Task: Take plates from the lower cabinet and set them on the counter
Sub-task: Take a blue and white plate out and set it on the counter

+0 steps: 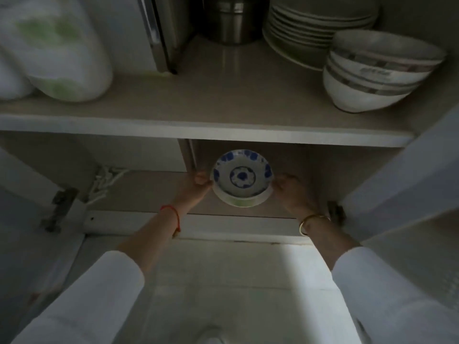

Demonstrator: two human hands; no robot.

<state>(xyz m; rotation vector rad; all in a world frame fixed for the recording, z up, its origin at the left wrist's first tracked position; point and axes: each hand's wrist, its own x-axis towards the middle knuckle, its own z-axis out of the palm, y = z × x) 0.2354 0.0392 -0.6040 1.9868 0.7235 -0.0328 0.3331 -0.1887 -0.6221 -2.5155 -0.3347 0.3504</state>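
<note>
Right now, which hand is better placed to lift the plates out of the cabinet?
Neither alone: the left hand and right hand grip opposite rims of the plates, so probably both should lift together.

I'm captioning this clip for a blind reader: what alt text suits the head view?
Both hands, left hand and right hand, grip opposite edges of a small stack of blue-and-white plates inside the lower cabinet shelf. On the shelf above sit stacked bowls, stacked white plates and a steel canister.
</note>
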